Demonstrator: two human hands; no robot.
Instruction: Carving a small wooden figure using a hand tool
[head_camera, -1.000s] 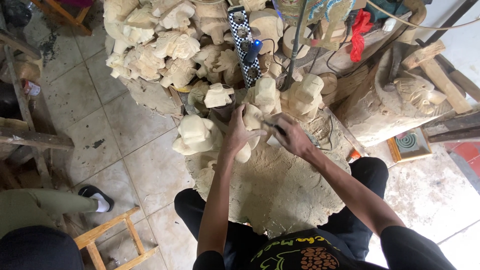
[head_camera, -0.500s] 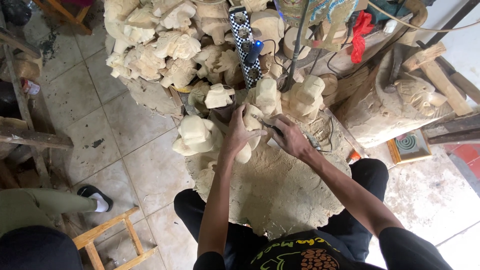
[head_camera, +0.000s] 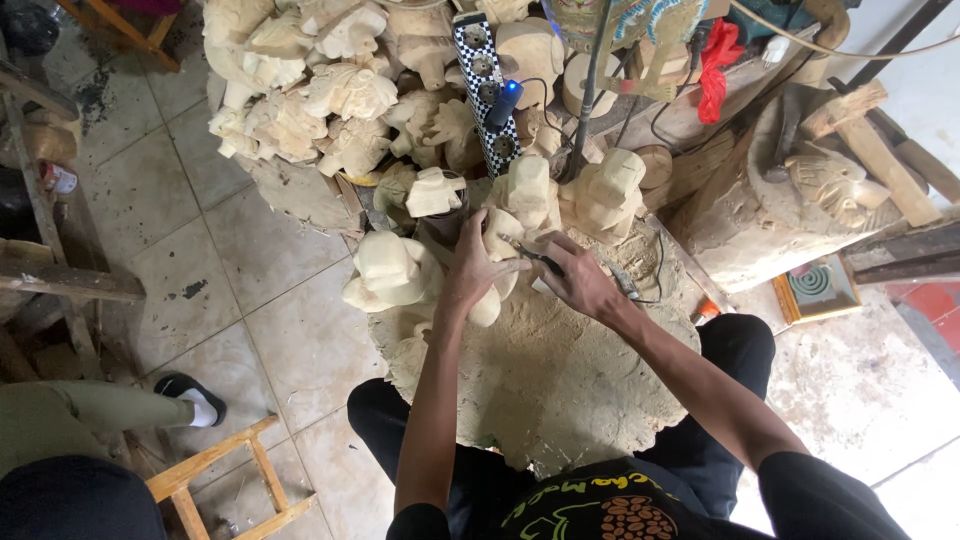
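Observation:
My left hand (head_camera: 474, 268) grips a pale wooden carving (head_camera: 499, 232) that rests on a dusty stump-like work surface (head_camera: 560, 390). My right hand (head_camera: 575, 283) holds a thin dark carving tool (head_camera: 533, 255) with its tip against the carving. A larger rough pale carving (head_camera: 385, 270) sits just left of my left hand. Two more unfinished figures (head_camera: 605, 190) stand right behind the hands. My legs in dark trousers flank the stump.
A heap of pale unfinished carvings (head_camera: 300, 90) fills the upper left, with a checkered power strip (head_camera: 487, 85) and cables behind. Another person's leg and foot (head_camera: 190, 395) and a wooden stool (head_camera: 225, 480) are at lower left. Wooden logs and mallets (head_camera: 850, 150) lie to the right.
My hands have shifted slightly on the carving. The tool tip stays against it. Nothing else has moved.

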